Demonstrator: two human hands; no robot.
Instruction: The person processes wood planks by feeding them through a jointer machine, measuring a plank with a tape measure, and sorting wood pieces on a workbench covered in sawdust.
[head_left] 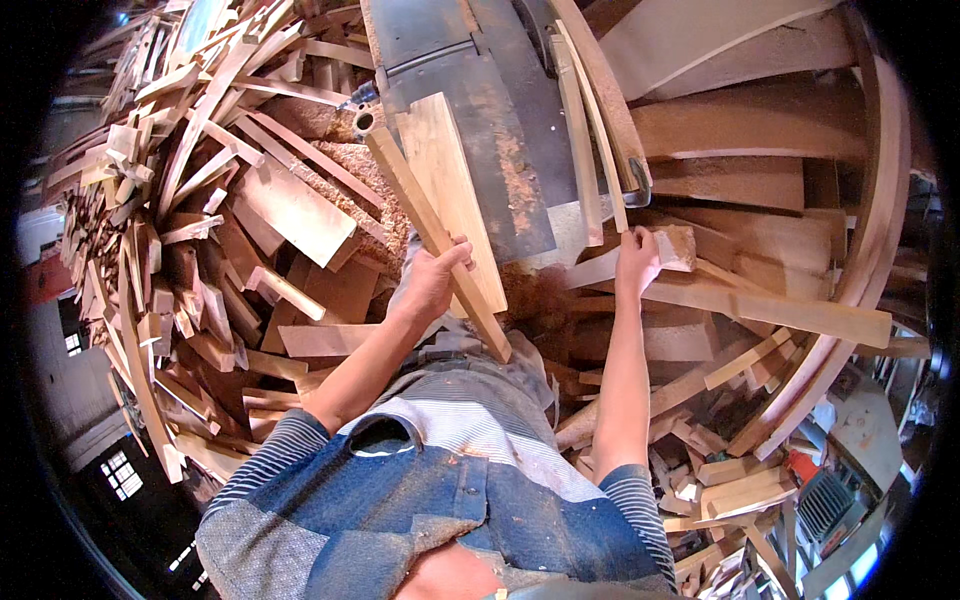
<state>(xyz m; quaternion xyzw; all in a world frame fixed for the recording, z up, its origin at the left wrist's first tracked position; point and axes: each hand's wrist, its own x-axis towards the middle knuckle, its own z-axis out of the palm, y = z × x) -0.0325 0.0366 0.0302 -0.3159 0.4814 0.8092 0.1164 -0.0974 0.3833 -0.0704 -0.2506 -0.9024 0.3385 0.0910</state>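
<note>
Workshop crowded with timber; heap of pale, jumbled wood offcuts (300, 215) at worker's left. Dark grey metal desk (480, 120) straight ahead, sawdust-streaked. Left hand (437, 283) wrapped around long, narrow, square-edged brown wooden stick (417, 203), fingers closed, stick slanting across wider, flat, pale wooden board (440, 160) near desk's left edge. Right hand (638, 262) farther over, fingers pinched narrow at near end of long, thin, pale wooden strip (605, 160); second pale strip (578, 150) just beside, to its left.

Brightly lit left hand (430, 285) and wood pile (295, 210), dim far left, glaring window (121, 475), fisheye-bent edges, black rim.
</note>
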